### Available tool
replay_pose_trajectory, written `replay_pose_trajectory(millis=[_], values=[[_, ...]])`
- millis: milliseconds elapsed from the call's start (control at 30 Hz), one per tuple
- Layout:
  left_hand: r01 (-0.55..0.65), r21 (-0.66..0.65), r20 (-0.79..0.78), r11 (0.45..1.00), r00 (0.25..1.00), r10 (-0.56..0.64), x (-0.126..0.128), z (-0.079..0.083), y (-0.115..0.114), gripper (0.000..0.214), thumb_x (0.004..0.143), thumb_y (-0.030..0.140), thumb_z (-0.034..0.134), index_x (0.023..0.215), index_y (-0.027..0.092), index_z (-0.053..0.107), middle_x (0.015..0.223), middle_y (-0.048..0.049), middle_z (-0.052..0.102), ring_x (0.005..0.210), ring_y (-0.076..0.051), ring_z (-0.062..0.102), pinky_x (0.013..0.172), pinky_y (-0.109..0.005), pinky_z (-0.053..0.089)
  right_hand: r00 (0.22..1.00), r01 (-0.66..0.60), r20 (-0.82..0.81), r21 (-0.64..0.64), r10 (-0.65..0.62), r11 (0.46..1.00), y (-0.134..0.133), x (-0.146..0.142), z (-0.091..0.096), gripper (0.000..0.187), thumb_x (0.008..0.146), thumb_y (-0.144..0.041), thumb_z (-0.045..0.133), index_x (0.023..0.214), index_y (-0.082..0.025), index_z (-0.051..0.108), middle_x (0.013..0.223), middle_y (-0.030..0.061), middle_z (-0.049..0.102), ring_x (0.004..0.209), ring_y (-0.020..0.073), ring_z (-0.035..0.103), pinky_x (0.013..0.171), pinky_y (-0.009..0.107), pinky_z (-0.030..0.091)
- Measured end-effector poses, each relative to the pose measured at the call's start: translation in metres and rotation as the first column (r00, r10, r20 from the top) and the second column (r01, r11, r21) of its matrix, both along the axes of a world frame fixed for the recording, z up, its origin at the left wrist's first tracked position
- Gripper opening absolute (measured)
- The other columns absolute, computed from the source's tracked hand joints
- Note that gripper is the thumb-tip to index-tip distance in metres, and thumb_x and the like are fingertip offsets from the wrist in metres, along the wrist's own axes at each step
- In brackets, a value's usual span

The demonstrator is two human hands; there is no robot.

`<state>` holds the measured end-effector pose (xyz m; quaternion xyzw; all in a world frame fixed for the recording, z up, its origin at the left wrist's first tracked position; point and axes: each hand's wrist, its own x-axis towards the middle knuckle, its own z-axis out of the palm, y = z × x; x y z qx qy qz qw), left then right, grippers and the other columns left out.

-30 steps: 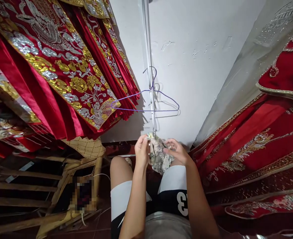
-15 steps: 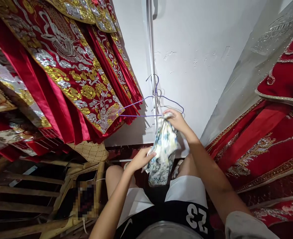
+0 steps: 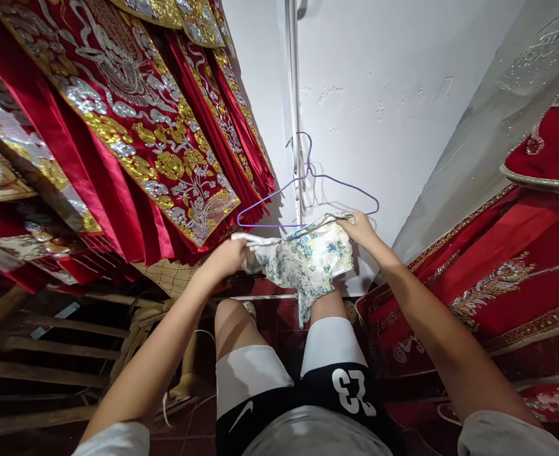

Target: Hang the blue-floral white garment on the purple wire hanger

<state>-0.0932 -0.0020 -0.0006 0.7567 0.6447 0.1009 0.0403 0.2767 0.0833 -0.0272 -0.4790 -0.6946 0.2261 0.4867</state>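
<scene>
A white garment with a blue and yellow floral print (image 3: 314, 256) is stretched sideways in front of me, its upper edge pulled between both hands. My left hand (image 3: 229, 256) is closed on its left end. At the other top corner, my right hand (image 3: 361, 231) grips the fabric. Just behind the cloth, a purple wire hanger (image 3: 270, 196) hangs by its hook against a thin metal pole. The hanger's lower bar is partly hidden by the garment. Whether the cloth touches the hanger I cannot tell.
Red embroidered cloth with gold and silver patterns (image 3: 165, 152) hangs at the left. More red beaded fabric (image 3: 535, 272) fills the right side. A white metal pole (image 3: 292, 82) runs up the white wall (image 3: 378, 69). A wooden slatted chair (image 3: 61, 345) stands at lower left.
My left hand has moved up and left to the garment's other end. The bunched, hanging cloth is now spread wide between both hands. My right hand has shifted slightly right.
</scene>
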Motion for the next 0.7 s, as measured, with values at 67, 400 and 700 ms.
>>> replay_pose_trajectory(millis=[67,400,700], values=[[0.001,0.188,0.047,0.982,0.999,-0.01,0.002,0.024,0.008,0.017,0.092,0.023,0.044,0.082,0.019,0.058,0.089,-0.0143,0.07,0.085,-0.029,0.066,0.077,-0.036,0.048,0.997,0.076,0.019,0.027,-0.076,0.997,-0.009,0.004,0.006,0.023,0.075,-0.041,0.057,0.063,-0.021,0.055,0.064,-0.0005,0.058,0.069,0.0183,0.05,0.063,0.028,0.037],[0.216,0.49,0.243,0.845,0.897,-0.37,0.035,0.076,0.038,0.033,0.086,0.016,0.047,0.114,0.019,0.063,0.118,-0.0109,0.071,0.107,-0.026,0.067,0.096,-0.039,0.052,0.981,-0.191,-0.01,0.015,0.191,0.981,-0.048,-0.025,0.004,0.023,0.084,-0.036,0.056,0.074,-0.019,0.067,0.077,0.0041,0.071,0.076,0.0219,0.064,0.071,0.031,0.048],[0.251,0.381,0.158,0.89,0.93,-0.331,0.023,0.081,0.058,0.037,0.085,0.021,0.052,0.117,0.016,0.07,0.114,-0.0128,0.073,0.104,-0.029,0.068,0.097,-0.042,0.054,0.971,0.177,-0.2,0.229,-0.132,0.957,-0.059,0.033,0.019,0.065,0.072,-0.035,0.08,0.131,-0.02,0.057,0.075,0.0017,0.068,0.068,0.022,0.065,0.065,0.033,0.053]])
